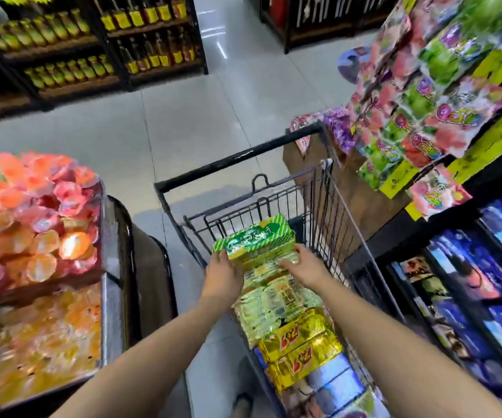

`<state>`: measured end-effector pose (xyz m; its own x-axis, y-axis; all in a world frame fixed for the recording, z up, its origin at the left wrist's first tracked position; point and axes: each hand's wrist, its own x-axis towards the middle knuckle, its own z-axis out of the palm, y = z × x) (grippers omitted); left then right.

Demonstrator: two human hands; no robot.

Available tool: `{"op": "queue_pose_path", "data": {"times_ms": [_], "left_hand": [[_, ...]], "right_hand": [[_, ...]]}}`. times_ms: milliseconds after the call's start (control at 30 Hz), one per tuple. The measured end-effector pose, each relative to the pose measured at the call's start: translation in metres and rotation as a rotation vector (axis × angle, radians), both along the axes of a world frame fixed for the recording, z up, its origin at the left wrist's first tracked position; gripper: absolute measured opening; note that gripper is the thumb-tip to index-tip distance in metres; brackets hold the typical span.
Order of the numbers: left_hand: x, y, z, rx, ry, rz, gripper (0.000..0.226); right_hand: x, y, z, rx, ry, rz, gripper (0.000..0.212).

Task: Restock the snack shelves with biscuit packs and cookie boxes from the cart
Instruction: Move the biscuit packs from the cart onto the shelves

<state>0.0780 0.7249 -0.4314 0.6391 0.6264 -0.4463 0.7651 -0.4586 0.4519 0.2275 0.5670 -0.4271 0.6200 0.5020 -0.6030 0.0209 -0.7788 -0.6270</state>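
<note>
1. Both hands are down in the black wire shopping cart (pixel 331 188), on the green-and-yellow wrapped biscuit pack (pixel 255 239)!
2. The left hand (pixel 224 273) grips its left end; the right hand (pixel 307 263) clasps its right end.
3. The pack rides atop the pale wrapped packs (pixel 274 300), beyond the gold foil packs with red lettering (pixel 301 345).
4. The dark shelf of blue packets (pixel 470 282) stands just beside the cart.

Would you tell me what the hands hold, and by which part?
The green biscuit pack: the left hand grips its near left corner, the right hand its near right corner, above the cart.
</note>
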Motion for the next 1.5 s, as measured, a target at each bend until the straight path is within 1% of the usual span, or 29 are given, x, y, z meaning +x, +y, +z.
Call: {"op": "queue_pose_path", "data": {"times_ms": [100, 200, 333, 433, 500, 533, 667, 767, 867, 967, 1067, 1133, 1233, 1300, 1367, 1500], "left_hand": [[0.021, 0.007, -0.02, -0.131, -0.119, 0.265, 0.067], [0.037, 0.011, -0.041, -0.202, -0.115, 0.473, 0.068], [0.052, 0.014, -0.067, -0.342, -0.142, 0.771, 0.062], [0.058, 0.017, -0.08, -0.434, -0.208, 0.981, 0.058], [0.06, 0.019, -0.087, -0.468, -0.225, 1.064, 0.06], [0.061, 0.02, -0.091, -0.47, -0.229, 1.081, 0.061], [0.063, 0.018, -0.099, -0.453, -0.214, 1.081, 0.063], [0.061, 0.011, -0.097, -0.44, -0.19, 1.028, 0.063], [0.059, 0.003, -0.091, -0.459, -0.158, 0.971, 0.065], [0.058, -0.012, -0.074, -0.496, -0.147, 0.859, 0.065], [0.06, -0.031, -0.053, -0.556, -0.197, 0.674, 0.067], [0.066, -0.045, -0.036, -0.571, -0.211, 0.512, 0.07], [0.075, -0.07, -0.002, -0.526, -0.188, 0.242, 0.073], [0.079, -0.091, 0.019, -0.559, -0.216, 0.111, 0.072], [0.082, -0.115, 0.037, -0.563, -0.225, 0.007, 0.07], [0.08, -0.176, 0.068, -0.514, -0.227, -0.25, 0.069]], "right_hand": [[0.032, 0.023, -0.016, 0.013, -0.03, -0.047, 0.083], [0.057, 0.037, -0.035, 0.024, -0.009, -0.07, 0.089], [0.075, 0.049, -0.066, 0.015, 0.071, -0.106, 0.1], [0.083, 0.055, -0.086, -0.005, 0.155, -0.162, 0.116], [0.087, 0.057, -0.096, 0.034, 0.222, -0.21, 0.125], [0.088, 0.058, -0.1, 0.06, 0.251, -0.236, 0.126], [0.092, 0.051, -0.105, 0.126, 0.362, -0.328, 0.11], [0.096, 0.033, -0.099, 0.126, 0.438, -0.366, 0.107], [0.092, 0.008, -0.086, 0.117, 0.523, -0.437, 0.099], [0.079, -0.024, -0.065, 0.117, 0.543, -0.518, 0.091], [0.065, -0.064, -0.034, 0.18, 0.556, -0.646, 0.077], [0.055, -0.096, -0.011, 0.21, 0.531, -0.716, 0.068], [0.037, -0.148, 0.024, 0.283, 0.506, -0.816, 0.045], [0.02, -0.182, 0.046, 0.315, 0.486, -0.856, 0.031], [0.002, -0.214, 0.068, 0.351, 0.432, -0.924, 0.028], [-0.044, -0.286, 0.102, 0.453, 0.338, -1.029, 0.033]]}}
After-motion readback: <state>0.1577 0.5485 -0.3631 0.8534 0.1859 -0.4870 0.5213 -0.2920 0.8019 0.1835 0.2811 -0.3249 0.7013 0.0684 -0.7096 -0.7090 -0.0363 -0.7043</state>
